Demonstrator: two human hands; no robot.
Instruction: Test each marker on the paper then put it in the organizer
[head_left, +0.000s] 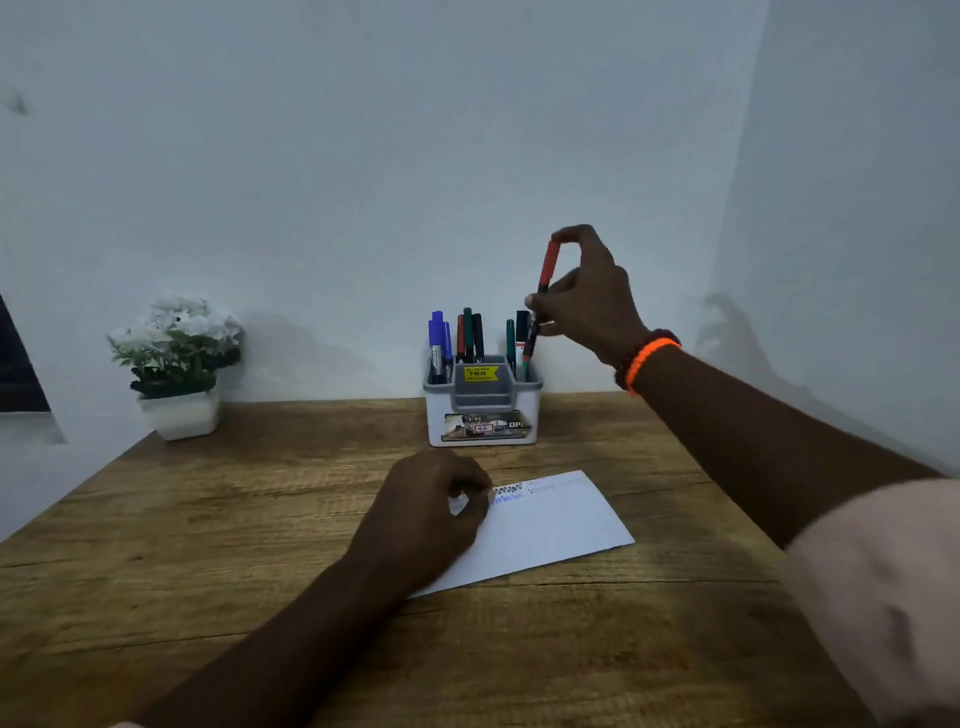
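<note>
A white and grey organizer (483, 415) stands at the back of the wooden table, with several blue, red, green and black markers upright in it. My right hand (587, 296) pinches a red-capped marker (545, 270) by its top. The marker's lower end dips into the organizer's right compartment. A white sheet of paper (550, 525) with zigzag test marks along its top edge lies in front of the organizer. My left hand (426, 514) rests on the paper's left end, fingers curled.
A white pot of white flowers (176, 364) stands at the back left of the table (208, 545). A pale wall runs close behind the organizer and along the right side.
</note>
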